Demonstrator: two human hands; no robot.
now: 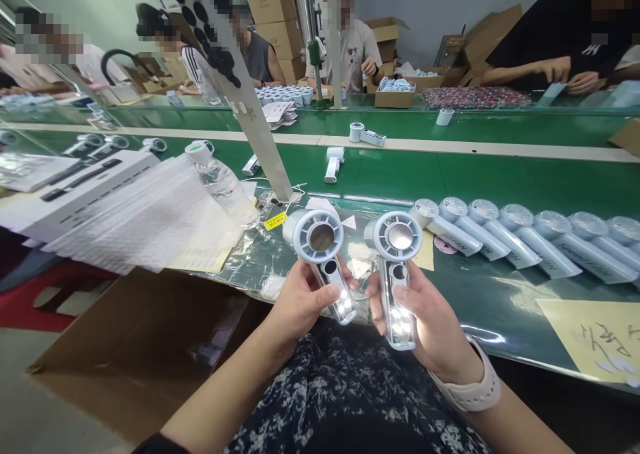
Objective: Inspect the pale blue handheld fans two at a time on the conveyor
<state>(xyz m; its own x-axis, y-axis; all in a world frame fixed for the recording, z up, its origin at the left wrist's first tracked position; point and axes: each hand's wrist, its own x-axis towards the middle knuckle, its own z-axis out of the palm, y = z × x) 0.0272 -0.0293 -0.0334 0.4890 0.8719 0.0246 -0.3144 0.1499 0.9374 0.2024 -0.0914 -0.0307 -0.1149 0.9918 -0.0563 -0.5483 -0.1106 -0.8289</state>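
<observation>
Pale-blue handheld fans [323,264] stand ring-end up, handles slanting toward the body, left hand [305,294] and right hand [425,311] each gripping one.

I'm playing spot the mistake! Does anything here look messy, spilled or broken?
A bit messy: on the green belt, one handheld fan lies sideways and another fan points a different way, unlike the neat row of fans on the right. I can't see any spill or break.

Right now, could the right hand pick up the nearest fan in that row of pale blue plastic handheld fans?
Probably not: the right hand is full, gripping a shiny-fronted pale blue fan, though the way to the row's nearest fan looks open.
</observation>
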